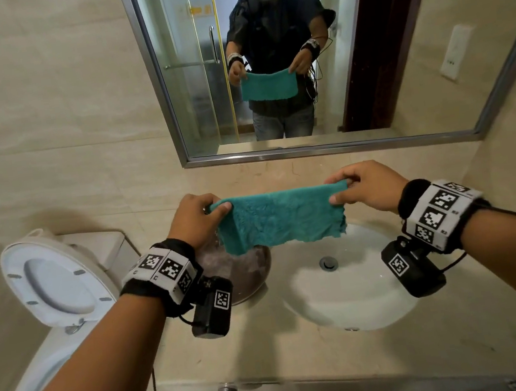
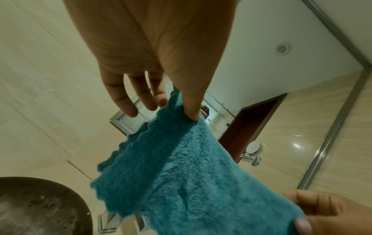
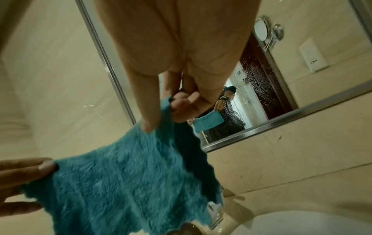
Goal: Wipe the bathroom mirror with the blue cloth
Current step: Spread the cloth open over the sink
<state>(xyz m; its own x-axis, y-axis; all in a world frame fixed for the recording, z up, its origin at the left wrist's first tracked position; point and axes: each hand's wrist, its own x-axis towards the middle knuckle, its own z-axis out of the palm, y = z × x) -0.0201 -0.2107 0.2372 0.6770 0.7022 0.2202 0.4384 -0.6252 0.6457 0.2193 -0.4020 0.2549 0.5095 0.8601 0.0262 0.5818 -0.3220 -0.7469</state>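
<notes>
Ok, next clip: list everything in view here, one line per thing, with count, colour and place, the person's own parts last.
cloth: one, blue, held stretched above the counter
mirror: one, steel frame, on the wall ahead
sink: one, white, set in the counter, right of centre
bowl: one, metal, on the counter left of the sink
counter: one, beige
toilet: one, white, lid up, far left
socket: one, white, on the right wall
left hand: pinches the cloth's left corner
right hand: pinches the cloth's right corner

No readable text, brand or number anywhere; wristbands (image 1: 162, 270) bore only black-and-white square marker codes.
</notes>
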